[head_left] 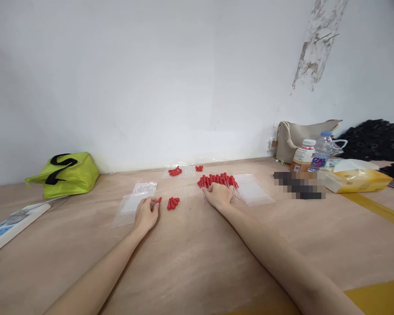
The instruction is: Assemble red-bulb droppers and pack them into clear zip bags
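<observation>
My left hand point(146, 214) is closed, with a small red rubber bulb point(160, 200) showing at its fingertips. Just right of it lies a little group of red rubber bulbs point(172, 203). Over a row of droppers point(218, 178), with red bulbs and thin clear tubes, my right hand point(219, 195) curls its fingers around some of the tubes. Its fingertips are partly hidden, so how many it grips is unclear. Thin clear tubes point(184, 192) lie between the two hands. More red bulbs point(175, 171) rest on clear plastic farther back, beside another small cluster point(199, 168).
Clear zip bags lie left point(133, 203) and right point(251, 188). A lime-green bag point(68, 175) and a power strip point(18, 227) are at left. At right stand a beige bag point(304, 135), two bottles point(304, 157) and a tissue pack point(357, 177). A white wall point(167, 87) bounds the back.
</observation>
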{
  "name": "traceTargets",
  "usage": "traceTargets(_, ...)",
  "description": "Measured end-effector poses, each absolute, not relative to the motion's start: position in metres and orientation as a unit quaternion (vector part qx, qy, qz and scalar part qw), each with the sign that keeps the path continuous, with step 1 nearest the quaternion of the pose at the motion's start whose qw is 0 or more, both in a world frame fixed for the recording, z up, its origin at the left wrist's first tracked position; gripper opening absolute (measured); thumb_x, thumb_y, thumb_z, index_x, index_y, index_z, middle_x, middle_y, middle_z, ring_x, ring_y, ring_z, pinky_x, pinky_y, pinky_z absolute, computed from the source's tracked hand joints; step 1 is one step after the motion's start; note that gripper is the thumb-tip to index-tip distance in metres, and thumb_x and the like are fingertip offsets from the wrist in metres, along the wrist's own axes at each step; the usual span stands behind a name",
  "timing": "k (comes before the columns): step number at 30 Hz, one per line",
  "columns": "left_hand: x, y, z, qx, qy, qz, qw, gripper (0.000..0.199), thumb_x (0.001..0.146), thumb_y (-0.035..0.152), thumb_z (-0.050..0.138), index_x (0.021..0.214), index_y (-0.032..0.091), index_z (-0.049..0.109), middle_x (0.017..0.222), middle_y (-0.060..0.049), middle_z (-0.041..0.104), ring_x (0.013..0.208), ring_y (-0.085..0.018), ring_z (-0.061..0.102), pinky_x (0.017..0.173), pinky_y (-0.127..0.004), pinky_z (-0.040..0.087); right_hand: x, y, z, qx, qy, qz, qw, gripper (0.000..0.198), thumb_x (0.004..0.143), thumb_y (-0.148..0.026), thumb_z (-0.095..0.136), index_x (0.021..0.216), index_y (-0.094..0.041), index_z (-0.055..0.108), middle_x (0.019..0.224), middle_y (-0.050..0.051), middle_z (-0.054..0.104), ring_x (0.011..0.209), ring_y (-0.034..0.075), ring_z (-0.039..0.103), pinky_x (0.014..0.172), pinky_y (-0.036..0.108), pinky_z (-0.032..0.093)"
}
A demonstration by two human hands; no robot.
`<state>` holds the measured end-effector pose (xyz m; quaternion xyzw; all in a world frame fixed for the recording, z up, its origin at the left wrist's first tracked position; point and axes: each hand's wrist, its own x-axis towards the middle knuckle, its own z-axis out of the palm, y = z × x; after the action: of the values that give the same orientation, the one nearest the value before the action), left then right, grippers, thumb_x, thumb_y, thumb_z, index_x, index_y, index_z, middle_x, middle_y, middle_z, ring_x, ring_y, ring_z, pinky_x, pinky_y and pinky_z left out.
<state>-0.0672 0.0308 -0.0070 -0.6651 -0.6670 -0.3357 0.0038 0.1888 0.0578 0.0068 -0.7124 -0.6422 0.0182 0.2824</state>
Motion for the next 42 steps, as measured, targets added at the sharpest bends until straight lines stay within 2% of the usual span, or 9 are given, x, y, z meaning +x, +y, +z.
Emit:
traceTargets(4, -0.064, 0.045, -0.003, -0.651, -0.688, -0.322, -0.009, 0.007, 0.075, 0.023, 0.051, 0.079, 0.017, 0.052, 0.082, -0.007, 0.062, 0.079, -0.022, 0.059, 0.072, -0.032, 0.044, 0.174, 0.049, 0.007, -0.645, -0.700, -0.026, 0.305, 0.025, 0.079, -0.038, 0.044, 0.075, -0.020, 0.061, 0.077, 0.004, 0.065, 0.080, 0.019, 0.055, 0.080, 0.036, 0.020)
traceTargets(7, -0.057, 0.055, -0.004, -0.646, -0.692, -0.320, -0.021, 0.003, 0.074, 0.019, 0.051, 0.076, 0.018, 0.050, 0.081, -0.006, 0.064, 0.079, -0.021, 0.060, 0.071, -0.030, 0.044, 0.155, 0.046, 0.006, -0.625, -0.727, -0.017, 0.285, 0.019, 0.077, -0.030, 0.045, 0.080, -0.019, 0.061, 0.077, 0.005, 0.065, 0.079, 0.018, 0.056, 0.078, 0.034, 0.021)
traceTargets(13, -0.037, 0.061, -0.008, -0.640, -0.689, -0.339, -0.027, 0.006, 0.075, 0.014, 0.048, 0.078, 0.018, 0.050, 0.084, -0.006, 0.063, 0.082, -0.021, 0.060, 0.073, -0.030, 0.043, 0.124, 0.053, 0.007, -0.666, -0.701, 0.041, 0.251, 0.026, 0.078, -0.031, 0.044, 0.096, -0.016, 0.057, 0.085, 0.009, 0.065, 0.082, 0.020, 0.058, 0.079, 0.036, 0.024)
traceTargets(17, -0.027, 0.064, -0.010, -0.637, -0.685, -0.351, -0.033, 0.008, 0.076, 0.013, 0.046, 0.081, 0.018, 0.051, 0.084, -0.007, 0.064, 0.083, -0.022, 0.060, 0.074, -0.032, 0.043, 0.115, 0.058, 0.013, -0.688, -0.687, 0.073, 0.221, 0.023, 0.074, -0.025, 0.048, 0.092, -0.015, 0.059, 0.088, 0.012, 0.065, 0.088, 0.022, 0.058, 0.081, 0.037, 0.025)
traceTargets(26, -0.014, 0.077, -0.009, -0.677, -0.631, -0.368, -0.093, 0.020, 0.080, 0.010, 0.043, 0.097, 0.015, 0.053, 0.098, -0.010, 0.066, 0.091, -0.019, 0.061, 0.080, -0.030, 0.044, 0.130, 0.050, 0.025, -0.675, -0.719, 0.060, 0.152, 0.018, 0.073, -0.017, 0.050, 0.083, -0.014, 0.064, 0.086, 0.014, 0.066, 0.082, 0.023, 0.060, 0.077, 0.037, 0.027)
traceTargets(31, -0.011, 0.079, -0.009, -0.696, -0.593, -0.385, -0.127, 0.022, 0.079, 0.009, 0.044, 0.096, 0.015, 0.056, 0.083, -0.006, 0.070, 0.088, -0.017, 0.063, 0.079, -0.028, 0.046, 0.147, 0.027, 0.025, -0.647, -0.748, 0.031, 0.144, 0.018, 0.072, -0.014, 0.050, 0.085, -0.012, 0.062, 0.086, 0.014, 0.065, 0.080, 0.023, 0.059, 0.078, 0.038, 0.027)
traceTargets(34, -0.012, 0.080, -0.010, -0.687, -0.586, -0.411, -0.128, 0.022, 0.079, 0.010, 0.044, 0.096, 0.015, 0.057, 0.082, -0.005, 0.069, 0.086, -0.017, 0.064, 0.076, -0.028, 0.047, 0.161, 0.011, 0.019, -0.631, -0.762, 0.016, 0.145, 0.021, 0.074, -0.016, 0.048, 0.090, -0.011, 0.060, 0.085, 0.015, 0.064, 0.081, 0.024, 0.058, 0.077, 0.037, 0.029)
traceTargets(37, -0.016, 0.076, -0.011, -0.653, -0.597, -0.455, -0.100, 0.028, 0.081, 0.012, 0.040, 0.106, 0.016, 0.051, 0.091, -0.007, 0.067, 0.091, -0.019, 0.061, 0.079, -0.031, 0.046, 0.180, -0.002, 0.010, -0.588, -0.791, -0.025, 0.164, 0.021, 0.076, -0.014, 0.044, 0.089, -0.011, 0.060, 0.088, 0.014, 0.062, 0.084, 0.023, 0.055, 0.072, 0.033, 0.032)
traceTargets(42, -0.022, 0.043, -0.010, -0.630, -0.586, -0.504, -0.068, 0.033, 0.084, 0.018, 0.038, 0.117, 0.016, 0.042, 0.100, -0.009, 0.061, 0.096, -0.020, 0.057, 0.081, -0.033, 0.045, 0.215, -0.012, 0.001, -0.499, -0.826, -0.058, 0.258, 0.024, 0.083, -0.015, 0.038, 0.094, -0.015, 0.059, 0.090, 0.009, 0.058, 0.087, 0.018, 0.051, 0.072, 0.029, 0.032)
